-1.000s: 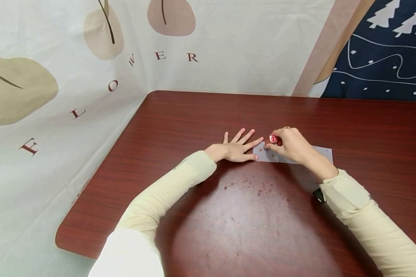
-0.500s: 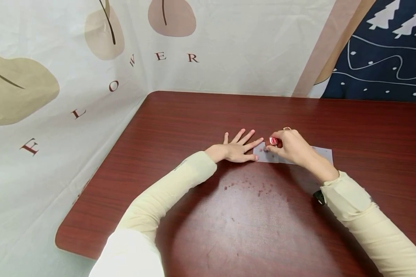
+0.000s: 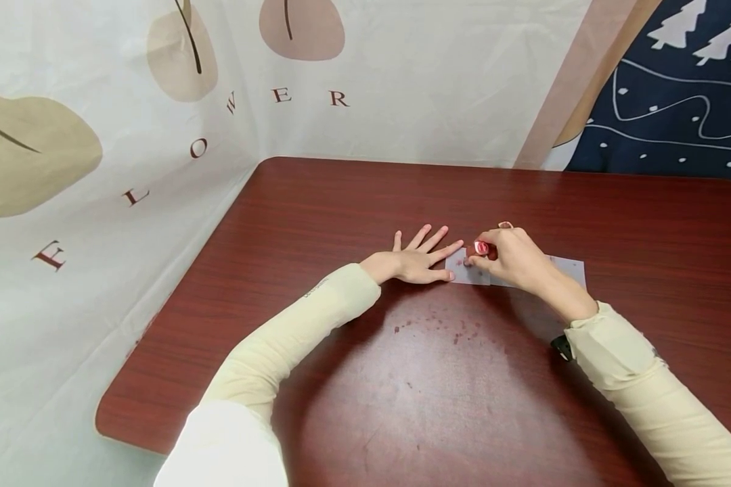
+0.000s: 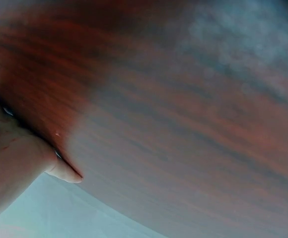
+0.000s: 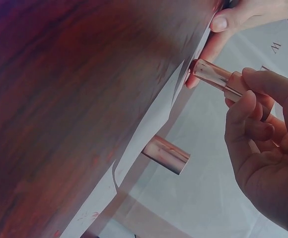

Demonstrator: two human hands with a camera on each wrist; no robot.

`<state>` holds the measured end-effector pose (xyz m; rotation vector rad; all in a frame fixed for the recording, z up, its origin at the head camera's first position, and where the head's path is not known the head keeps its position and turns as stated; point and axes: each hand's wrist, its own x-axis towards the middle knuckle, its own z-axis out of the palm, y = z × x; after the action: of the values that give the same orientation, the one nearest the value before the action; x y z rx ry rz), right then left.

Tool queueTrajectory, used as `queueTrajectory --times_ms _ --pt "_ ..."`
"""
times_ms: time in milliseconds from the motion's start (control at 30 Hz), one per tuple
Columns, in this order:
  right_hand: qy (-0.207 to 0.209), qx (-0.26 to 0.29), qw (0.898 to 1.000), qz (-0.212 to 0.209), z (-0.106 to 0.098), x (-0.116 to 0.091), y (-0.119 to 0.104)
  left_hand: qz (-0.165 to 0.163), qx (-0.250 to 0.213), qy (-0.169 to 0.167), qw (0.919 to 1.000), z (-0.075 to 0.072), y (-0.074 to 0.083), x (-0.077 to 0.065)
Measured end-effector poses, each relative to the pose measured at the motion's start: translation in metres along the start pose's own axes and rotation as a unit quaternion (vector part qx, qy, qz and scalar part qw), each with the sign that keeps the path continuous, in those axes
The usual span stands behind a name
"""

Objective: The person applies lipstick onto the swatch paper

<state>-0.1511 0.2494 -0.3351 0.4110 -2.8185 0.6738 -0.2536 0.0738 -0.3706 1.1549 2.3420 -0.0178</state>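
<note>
White, red-lettered fabric lines the far edge of the red-brown, wood-grained counter. Navy, tree-printed cloth backs its far-right corner.

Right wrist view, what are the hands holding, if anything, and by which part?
The right hand pinches a lipstick by its base, the end away from the paper. The left hand grips nothing, its fingers spread.

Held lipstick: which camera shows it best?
Right wrist view: the lipstick appears large, its shiny tube seen from the side. The head view shows it small, mainly its red end; the left wrist view shows none.
</note>
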Motion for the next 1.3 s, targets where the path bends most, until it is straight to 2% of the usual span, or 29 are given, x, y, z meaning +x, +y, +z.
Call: queueTrajectory --times_ms 233,533,800,1133,1300 --pt "0.004 0.003 1.000 -0.005 0.000 -0.001 0.000 -0.009 -0.001 -0.008 0.9999 0.003 -0.003 0.008" --pt "0.013 0.006 1.000 -0.007 0.001 -0.005 0.001 -0.008 0.009 -0.002 0.9999 0.002 -0.001 0.003" --pt "0.012 0.011 1.000 -0.004 0.001 -0.009 0.001 -0.006 0.004 -0.004 1.0000 0.004 -0.004 0.008" --pt "0.033 0.026 0.999 -0.023 0.004 -0.015 0.007 -0.004 0.001 0.000 1.0000 0.002 -0.002 0.001" --pt "0.029 0.033 0.999 -0.020 0.003 -0.017 0.007 -0.006 0.007 -0.002 1.0000 0.002 -0.002 0.002"
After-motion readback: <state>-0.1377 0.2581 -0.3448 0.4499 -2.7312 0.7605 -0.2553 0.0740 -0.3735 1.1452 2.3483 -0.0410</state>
